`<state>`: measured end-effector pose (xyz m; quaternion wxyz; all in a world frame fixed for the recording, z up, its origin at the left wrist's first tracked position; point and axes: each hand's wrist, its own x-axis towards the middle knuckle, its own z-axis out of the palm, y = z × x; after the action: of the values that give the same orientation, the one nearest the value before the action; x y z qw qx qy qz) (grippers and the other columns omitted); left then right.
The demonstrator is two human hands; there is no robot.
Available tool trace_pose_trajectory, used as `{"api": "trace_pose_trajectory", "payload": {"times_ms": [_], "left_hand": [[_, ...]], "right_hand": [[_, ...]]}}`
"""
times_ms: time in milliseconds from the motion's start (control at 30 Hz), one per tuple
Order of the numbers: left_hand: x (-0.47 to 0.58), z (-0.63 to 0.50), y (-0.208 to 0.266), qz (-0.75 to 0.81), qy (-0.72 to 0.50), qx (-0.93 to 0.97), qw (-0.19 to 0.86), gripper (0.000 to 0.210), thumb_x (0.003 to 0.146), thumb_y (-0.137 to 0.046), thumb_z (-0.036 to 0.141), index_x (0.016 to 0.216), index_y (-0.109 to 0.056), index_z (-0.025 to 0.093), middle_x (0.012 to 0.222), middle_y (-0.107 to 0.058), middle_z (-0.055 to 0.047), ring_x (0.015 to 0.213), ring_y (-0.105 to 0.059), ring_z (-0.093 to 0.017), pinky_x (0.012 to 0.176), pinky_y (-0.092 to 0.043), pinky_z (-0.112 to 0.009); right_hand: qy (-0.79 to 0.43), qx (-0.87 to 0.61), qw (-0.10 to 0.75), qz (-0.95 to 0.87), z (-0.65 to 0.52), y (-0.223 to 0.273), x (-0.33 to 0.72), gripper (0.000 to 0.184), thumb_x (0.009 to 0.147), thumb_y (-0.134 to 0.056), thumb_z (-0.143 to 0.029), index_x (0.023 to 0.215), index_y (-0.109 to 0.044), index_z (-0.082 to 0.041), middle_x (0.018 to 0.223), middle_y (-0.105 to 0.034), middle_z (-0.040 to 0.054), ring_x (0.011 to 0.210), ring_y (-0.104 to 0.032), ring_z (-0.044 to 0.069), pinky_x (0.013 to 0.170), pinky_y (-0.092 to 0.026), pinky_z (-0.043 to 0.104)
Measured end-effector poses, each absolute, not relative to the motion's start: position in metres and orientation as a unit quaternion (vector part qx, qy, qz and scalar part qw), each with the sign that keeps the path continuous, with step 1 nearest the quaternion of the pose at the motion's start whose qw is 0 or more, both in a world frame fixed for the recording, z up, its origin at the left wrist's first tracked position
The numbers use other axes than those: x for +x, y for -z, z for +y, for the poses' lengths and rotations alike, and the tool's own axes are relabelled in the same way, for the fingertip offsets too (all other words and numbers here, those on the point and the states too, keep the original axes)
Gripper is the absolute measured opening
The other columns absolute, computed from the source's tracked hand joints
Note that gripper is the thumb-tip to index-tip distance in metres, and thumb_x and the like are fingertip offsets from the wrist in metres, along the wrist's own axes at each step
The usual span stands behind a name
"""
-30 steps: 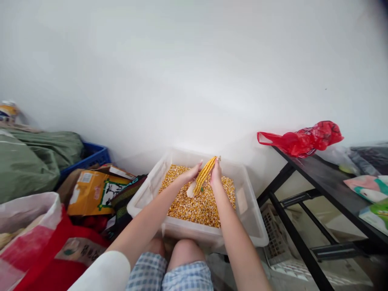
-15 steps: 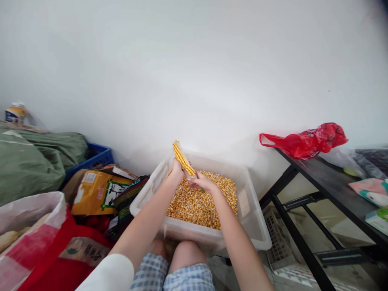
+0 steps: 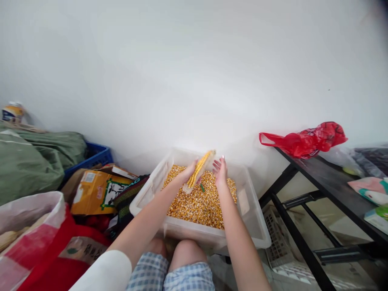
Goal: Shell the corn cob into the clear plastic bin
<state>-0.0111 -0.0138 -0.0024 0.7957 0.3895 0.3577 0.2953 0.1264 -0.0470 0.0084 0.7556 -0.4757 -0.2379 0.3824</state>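
While the left hand [image 3: 188, 174] is gripping the corn cob [image 3: 198, 169] over the kernel tub [image 3: 251, 210], the released right hand [image 3: 220, 171] is hovering at three o'clock; rubbing firmly downward should be working best.

A yellow cob [image 3: 198, 171] is showing over golden-orange kernels [image 3: 197, 202] in a translucent white tub [image 3: 254, 226]. A red bag [image 3: 306, 139] is lying on a black table [image 3: 321, 178]. A blue crate [image 3: 93, 155] is sitting behind an orange box [image 3: 91, 192]. Blue-and-white checked shorts [image 3: 169, 277] are covering the knees, and green cloth [image 3: 33, 161] is lying at left.
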Motion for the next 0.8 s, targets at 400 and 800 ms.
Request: {"api": "trace_pose_trajectory", "payload": {"times_ms": [400, 800], "left_hand": [[0.015, -0.021, 0.026, 0.417, -0.356, 0.636, 0.543, 0.048, 0.076, -0.048, 0.057, 0.051, -0.056, 0.017, 0.052, -0.055, -0.007, 0.077, -0.058, -0.026, 0.075, -0.042, -0.030], [0.036, -0.043, 0.032, 0.511, -0.365, 0.659, 0.414, 0.062, 0.082, -0.021, 0.064, 0.058, -0.055, 0.018, 0.070, -0.061, -0.013, 0.081, -0.059, -0.029, 0.076, -0.041, -0.035]], "right_hand": [[-0.340, -0.395, 0.852, -0.049, -0.047, 0.001, 0.147, 0.009, 0.073, -0.039, -0.027, 0.068, -0.034, -0.022, 0.049, -0.045, -0.0073, 0.042, -0.050, 0.009, 0.049, -0.048, 0.023], [-0.278, -0.389, 0.874, -0.089, -0.062, -0.023, 0.138, 0.012, 0.072, -0.042, -0.030, 0.066, -0.036, -0.021, 0.049, -0.042, -0.0069, 0.039, -0.047, 0.010, 0.040, -0.044, 0.023]]}}
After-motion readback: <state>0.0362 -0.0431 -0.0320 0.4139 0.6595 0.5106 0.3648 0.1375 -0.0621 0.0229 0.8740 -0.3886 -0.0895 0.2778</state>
